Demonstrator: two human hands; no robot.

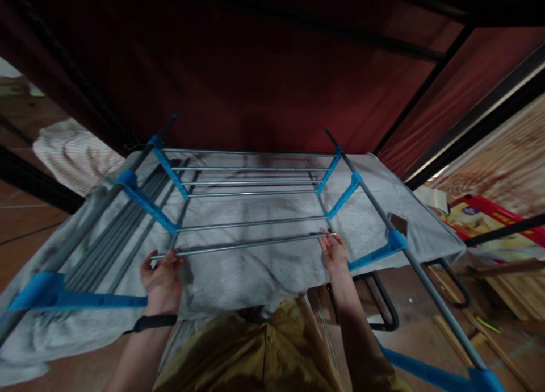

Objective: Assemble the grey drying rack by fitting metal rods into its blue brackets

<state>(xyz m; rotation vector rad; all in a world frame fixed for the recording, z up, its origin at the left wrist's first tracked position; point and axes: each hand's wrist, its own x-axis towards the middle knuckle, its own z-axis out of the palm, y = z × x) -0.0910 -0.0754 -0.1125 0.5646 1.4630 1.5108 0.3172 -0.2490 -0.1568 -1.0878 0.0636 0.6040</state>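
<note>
A thin grey metal tube point(251, 244) lies level across the front of a rack frame. My left hand point(162, 275) grips its left end, and my right hand point(334, 252) pinches its right end. The rack has grey side poles point(381, 209) with blue plastic brackets point(159, 210) clipped along them. Several crossbars point(251, 224) span between the brackets behind the held tube. A left front bracket point(102, 300) reaches close to my left wrist; a right one point(377, 257) is beside my right forearm. Neither visibly touches the held tube.
Several loose grey tubes point(123, 227) lie at the left on the cloth-covered surface point(255, 278). A dark phone-like object point(397, 224) rests behind the right pole. Black metal legs point(385, 309) stand at the right, near a red and yellow package point(489, 221). A striped cloth point(79, 156) is at far left.
</note>
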